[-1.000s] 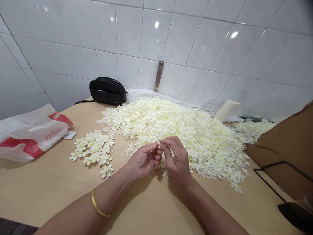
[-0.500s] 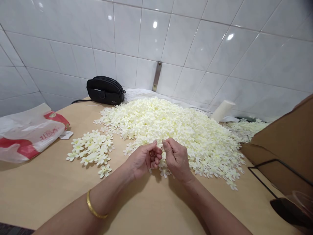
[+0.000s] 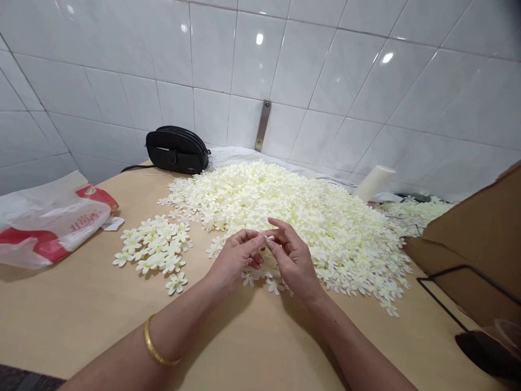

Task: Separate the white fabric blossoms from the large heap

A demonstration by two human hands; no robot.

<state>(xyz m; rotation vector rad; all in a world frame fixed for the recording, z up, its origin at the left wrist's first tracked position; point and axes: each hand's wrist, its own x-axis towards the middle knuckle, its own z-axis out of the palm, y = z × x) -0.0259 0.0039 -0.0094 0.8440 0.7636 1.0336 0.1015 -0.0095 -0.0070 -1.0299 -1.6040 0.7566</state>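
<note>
One flower (image 3: 269,238), I see, is pinched between the fingers of my left hand (image 3: 234,262) and right hand (image 3: 293,262), the heap (image 3: 293,203) just beyond at twelve o'clock.

A white plastic bag (image 3: 44,217) lies at the left. Its red band (image 3: 83,221) has white Chinese signs on it. They are upside down and too blurry to read. A small round mark (image 3: 94,190) sits on the red corner, too tiny to read. No other words or numbers show.
</note>
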